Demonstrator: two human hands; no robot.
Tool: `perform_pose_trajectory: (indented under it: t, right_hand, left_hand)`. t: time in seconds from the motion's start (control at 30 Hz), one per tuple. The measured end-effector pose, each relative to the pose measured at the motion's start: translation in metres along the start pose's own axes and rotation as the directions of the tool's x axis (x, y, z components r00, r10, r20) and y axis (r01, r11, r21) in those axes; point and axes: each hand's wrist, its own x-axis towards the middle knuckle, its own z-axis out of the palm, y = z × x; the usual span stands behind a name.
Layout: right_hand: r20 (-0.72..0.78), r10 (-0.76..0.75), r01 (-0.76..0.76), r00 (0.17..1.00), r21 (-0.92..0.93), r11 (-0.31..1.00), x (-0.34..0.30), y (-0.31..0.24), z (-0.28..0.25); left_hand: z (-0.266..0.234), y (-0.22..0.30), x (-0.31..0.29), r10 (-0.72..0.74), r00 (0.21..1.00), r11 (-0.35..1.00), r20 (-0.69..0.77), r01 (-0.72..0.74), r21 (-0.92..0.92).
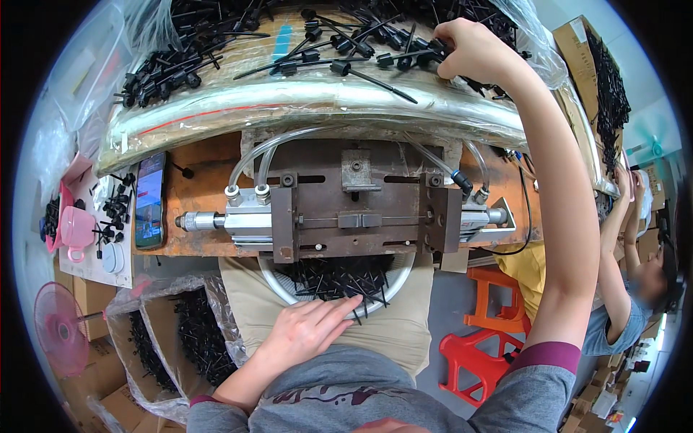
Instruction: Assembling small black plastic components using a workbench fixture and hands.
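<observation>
My right hand (473, 54) reaches to the far pile, its fingers curled round one of the black plastic stems with a thick knob (436, 47). Loose pieces of the same kind (348, 69) lie beside it on the plastic-wrapped ledge. On my lap stands a white basin (398, 283) with many black stems (339, 278) in it. My left hand (312, 326) lies at its near rim, fingers stretched out, their tips touching stems that poke over the edge. Beyond the basin sits a steel fixture (357, 162) with a small clamp block (359, 220) in its middle.
Pneumatic cylinders (249, 222) with clear hoses flank the fixture on the wooden bench (195, 202). A phone (150, 200) and a pink cup (76, 226) are at left, above boxed black stems (206, 335) and a pink fan (62, 328). Right: red stool (473, 361), another person (621, 310).
</observation>
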Motion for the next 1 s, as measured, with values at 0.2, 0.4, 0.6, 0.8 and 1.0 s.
perform_pose_trajectory:
  t: [0.2, 0.4, 0.6, 0.8, 1.0]
  right_hand:
    - [-0.069, -0.074, 0.064, 0.995, -0.146, 0.987, -0.012, 0.004, -0.008]
    - [-0.114, 0.117, -0.111, 0.987, 0.058, 0.992, -0.028, -0.005, -0.041]
    - [-0.454, 0.019, 0.058, 0.891, 0.155, 0.986, -0.029, -0.007, -0.036]
    - [-0.443, 0.241, 0.102, 0.864, 0.621, 0.777, -0.035, -0.024, -0.043]
    - [-0.311, 0.03, 0.293, 0.95, 0.921, 0.258, -0.098, -0.072, -0.004]
  left_hand:
    - [-0.003, 0.003, 0.002, 0.014, 1.0, 1.0, 0.007, -0.014, 0.014]
    - [-0.009, 0.004, 0.002, 0.022, 1.0, 0.999, 0.011, -0.022, 0.028]
    - [-0.024, 0.012, 0.021, 0.099, 0.989, 0.995, -0.109, -0.101, -0.01]
    - [-0.03, 0.018, 0.034, 0.138, 0.949, 0.987, -0.283, -0.154, -0.035]
    - [-0.053, 0.025, 0.045, -0.004, 0.818, 0.994, -0.575, -0.059, -0.09]
